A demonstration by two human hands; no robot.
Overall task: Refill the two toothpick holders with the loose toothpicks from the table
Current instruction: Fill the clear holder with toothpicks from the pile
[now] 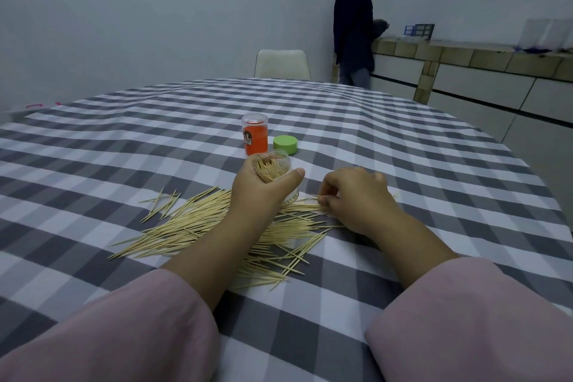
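Left hand (260, 192) grips holder (276, 170); right hand (356, 198) pinches toothpicks (217, 223)

Looks like a plain dining room or eat-in kitchen in someone's home. The big surface (372, 121) is covered in a grey-and-white checked tablecloth (155, 139), with a cream plastic chair (282, 63) pushed up at the far side. Bare pale walls (155, 9) all round. Along the right runs a tiled counter (465, 54) with white drawer fronts (483, 77), some clear storage boxes (542, 32) on top, and another person (355, 25) standing at it.
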